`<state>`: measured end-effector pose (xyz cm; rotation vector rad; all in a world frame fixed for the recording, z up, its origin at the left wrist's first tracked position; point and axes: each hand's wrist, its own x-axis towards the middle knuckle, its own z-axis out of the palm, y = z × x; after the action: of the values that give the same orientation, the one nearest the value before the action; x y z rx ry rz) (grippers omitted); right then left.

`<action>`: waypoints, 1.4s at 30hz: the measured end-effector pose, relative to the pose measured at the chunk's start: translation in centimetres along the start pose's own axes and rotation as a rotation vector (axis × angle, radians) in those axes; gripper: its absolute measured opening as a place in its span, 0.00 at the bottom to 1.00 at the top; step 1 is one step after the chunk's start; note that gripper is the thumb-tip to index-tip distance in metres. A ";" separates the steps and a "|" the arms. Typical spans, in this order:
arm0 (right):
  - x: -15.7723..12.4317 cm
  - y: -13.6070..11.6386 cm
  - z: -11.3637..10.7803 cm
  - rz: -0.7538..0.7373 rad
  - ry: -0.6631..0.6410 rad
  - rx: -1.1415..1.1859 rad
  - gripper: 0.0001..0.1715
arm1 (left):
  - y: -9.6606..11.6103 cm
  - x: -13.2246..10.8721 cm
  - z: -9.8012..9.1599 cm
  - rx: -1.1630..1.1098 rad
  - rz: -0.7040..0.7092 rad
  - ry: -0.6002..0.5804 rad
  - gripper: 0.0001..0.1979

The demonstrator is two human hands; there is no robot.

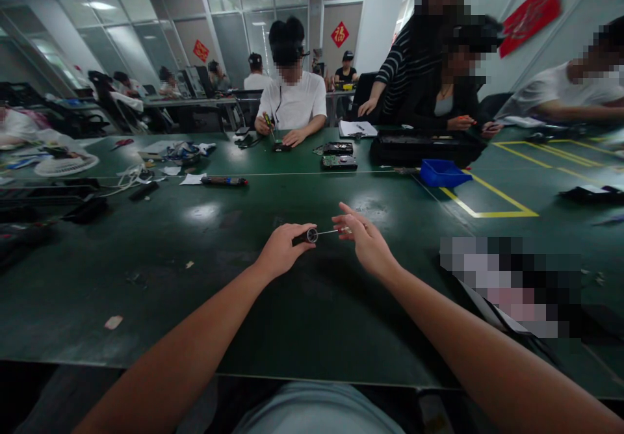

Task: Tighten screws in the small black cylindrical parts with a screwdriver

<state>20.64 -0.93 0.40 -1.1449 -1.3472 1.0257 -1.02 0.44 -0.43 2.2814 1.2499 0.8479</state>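
My left hand is closed around a small black cylindrical part with a round, silver-rimmed end, held just above the green table. From the right, the thin metal shaft of a screwdriver points at that round end, and its tip meets or nearly meets it. My right hand grips the screwdriver's handle between thumb and fingers, with some other fingers stretched out. Most of the handle is hidden by the fingers; a little red shows there.
Across the green table, a person in white works with a screwdriver on a small part. Opened hard drives lie before them. A blue scoop-shaped bin, an electric screwdriver, a white fan guard and cables lie around.
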 end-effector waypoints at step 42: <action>-0.3 -1.1 -0.4 -0.161 0.016 -0.171 0.13 | -0.1 0.0 0.0 0.003 -0.026 0.028 0.21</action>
<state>20.92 -1.46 1.41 -1.1460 -1.5108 0.7963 -1.01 0.49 -0.47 2.2581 1.2903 0.8727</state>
